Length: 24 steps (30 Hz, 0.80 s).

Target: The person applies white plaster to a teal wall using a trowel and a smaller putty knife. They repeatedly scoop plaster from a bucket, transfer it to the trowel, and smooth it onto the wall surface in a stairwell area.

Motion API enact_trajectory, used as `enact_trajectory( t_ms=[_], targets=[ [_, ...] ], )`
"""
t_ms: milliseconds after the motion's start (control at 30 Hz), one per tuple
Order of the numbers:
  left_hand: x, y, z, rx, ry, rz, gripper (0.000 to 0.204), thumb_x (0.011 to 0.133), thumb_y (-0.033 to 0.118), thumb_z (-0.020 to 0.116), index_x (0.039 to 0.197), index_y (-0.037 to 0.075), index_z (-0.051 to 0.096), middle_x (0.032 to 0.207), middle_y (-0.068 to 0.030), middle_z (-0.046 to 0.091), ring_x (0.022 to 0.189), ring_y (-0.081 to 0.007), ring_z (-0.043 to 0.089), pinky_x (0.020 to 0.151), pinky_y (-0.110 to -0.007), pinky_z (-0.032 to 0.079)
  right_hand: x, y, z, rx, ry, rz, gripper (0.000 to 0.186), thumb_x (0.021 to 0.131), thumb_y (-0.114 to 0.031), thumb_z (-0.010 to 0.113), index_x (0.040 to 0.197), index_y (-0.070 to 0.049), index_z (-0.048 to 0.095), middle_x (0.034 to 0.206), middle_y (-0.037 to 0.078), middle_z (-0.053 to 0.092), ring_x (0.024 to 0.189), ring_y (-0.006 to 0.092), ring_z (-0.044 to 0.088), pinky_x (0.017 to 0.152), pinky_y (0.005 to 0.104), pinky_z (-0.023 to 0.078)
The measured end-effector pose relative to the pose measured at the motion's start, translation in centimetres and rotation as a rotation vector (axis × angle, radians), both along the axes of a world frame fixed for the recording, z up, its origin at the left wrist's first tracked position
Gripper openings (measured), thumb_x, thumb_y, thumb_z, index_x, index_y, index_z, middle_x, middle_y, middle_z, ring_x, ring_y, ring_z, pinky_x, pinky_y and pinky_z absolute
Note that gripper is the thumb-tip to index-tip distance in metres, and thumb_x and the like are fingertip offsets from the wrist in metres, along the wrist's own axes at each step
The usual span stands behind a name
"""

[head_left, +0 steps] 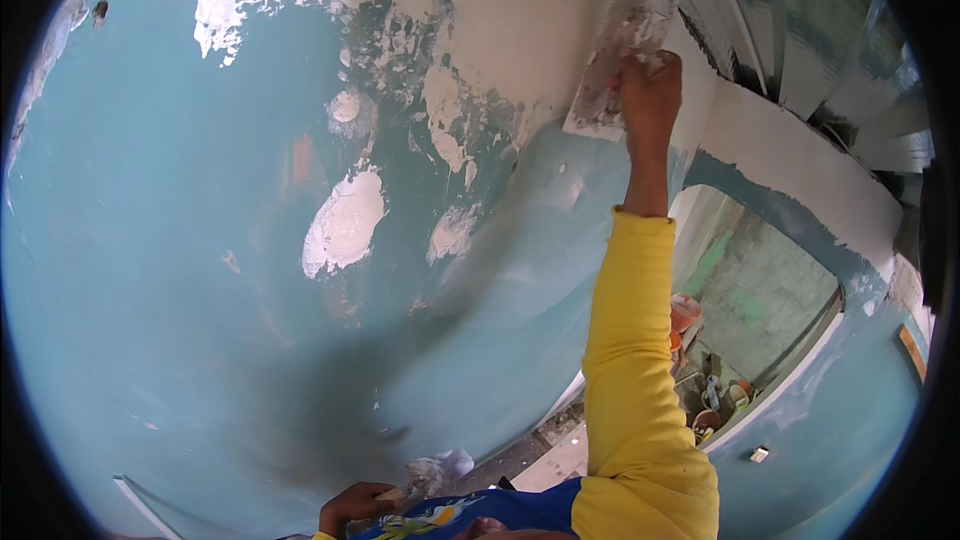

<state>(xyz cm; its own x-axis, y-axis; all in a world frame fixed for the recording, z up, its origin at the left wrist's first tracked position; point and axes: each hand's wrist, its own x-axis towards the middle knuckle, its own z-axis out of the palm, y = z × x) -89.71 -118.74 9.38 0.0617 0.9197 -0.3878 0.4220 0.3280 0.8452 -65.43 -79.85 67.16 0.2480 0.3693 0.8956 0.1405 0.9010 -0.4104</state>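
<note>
My right hand [650, 95] is raised high, gripping a flat rectangular plastering trowel [610, 40] smeared with filler, against the top of the teal wall [170, 240] where a pale coat [480, 10] covers part of the paint. Ragged white filler patches [340, 220] mark the middle. Low at the bottom edge, my left hand [355, 505] is closed around the handle of a putty knife [435, 470] with whitish filler on it.
At right, an opening [760, 250] shows a greenish-grey wall, with several buckets [685, 315] and tools low inside. Metal framing and panels [800, 30] hang overhead at upper right. A wooden strip [910, 352] is at far right, and a pale bar [145, 505] at lower left.
</note>
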Motion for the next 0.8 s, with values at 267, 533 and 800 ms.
enact_trajectory(
  t_ms=[267,533,800],
  targets=[
    [-1.1,1.1,1.5,-0.060,0.001,-0.041,0.059,0.092,0.048,0.071,0.135,0.008,0.067,0.103,-0.0101,0.073,0.082,-0.0190,0.066,0.075,-0.033,0.054,-5.7,-6.4,-4.5,0.103,-0.277,-0.001,0.046,0.094,-0.028,0.071,0.120,0.005,0.052,0.078,0.024,0.070,0.078,0.0417,0.072,0.073,0.0452,0.055],
    [-1.3,0.3,0.9,0.005,0.000,-0.028,0.055,0.094,0.045,0.072,0.134,0.008,0.067,0.105,-0.0099,0.074,0.083,-0.0185,0.065,0.077,-0.032,0.054,-3.3,-2.1,-5.6,0.004,-0.248,-0.346,0.046,0.096,-0.029,0.070,0.121,0.004,0.052,0.092,0.031,0.070,0.089,0.0493,0.070,0.080,0.0482,0.056],
    [-2.5,0.4,0.3,-0.090,0.006,-0.006,0.056,0.095,0.047,0.071,0.136,0.009,0.066,0.096,-0.0036,0.068,0.078,-0.0146,0.058,0.071,-0.029,0.050,-0.2,0.5,-11.0,0.578,-0.520,-0.358,0.034,0.092,-0.029,0.076,0.112,-0.007,0.060,0.087,0.013,0.072,0.078,0.0313,0.072,0.068,0.0402,0.058]
  ],
)
